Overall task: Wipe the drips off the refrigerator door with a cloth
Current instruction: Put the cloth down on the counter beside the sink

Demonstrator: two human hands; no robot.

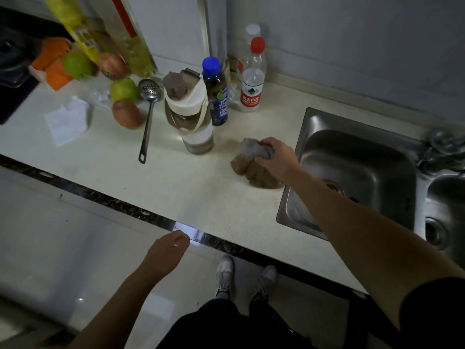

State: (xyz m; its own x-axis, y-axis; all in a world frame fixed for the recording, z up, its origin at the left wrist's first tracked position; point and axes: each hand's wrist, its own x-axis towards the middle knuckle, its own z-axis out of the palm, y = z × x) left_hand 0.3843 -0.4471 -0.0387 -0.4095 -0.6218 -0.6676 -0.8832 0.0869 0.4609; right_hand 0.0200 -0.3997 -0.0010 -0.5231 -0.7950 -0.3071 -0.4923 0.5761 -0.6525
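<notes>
The right hand (275, 157) grips the top of the bunched cloth (249, 170), whose lower folds rest on the surface (176, 187) just beneath it, with the sink (352, 167) close to its right. The left hand (167, 250) hangs by the surface's front edge, fingers loosely curled and holding nothing (no refrigerator door can be made out). To lift well, the person should probably gather the loose folds into the palm, so nothing trails into the sink.
</notes>
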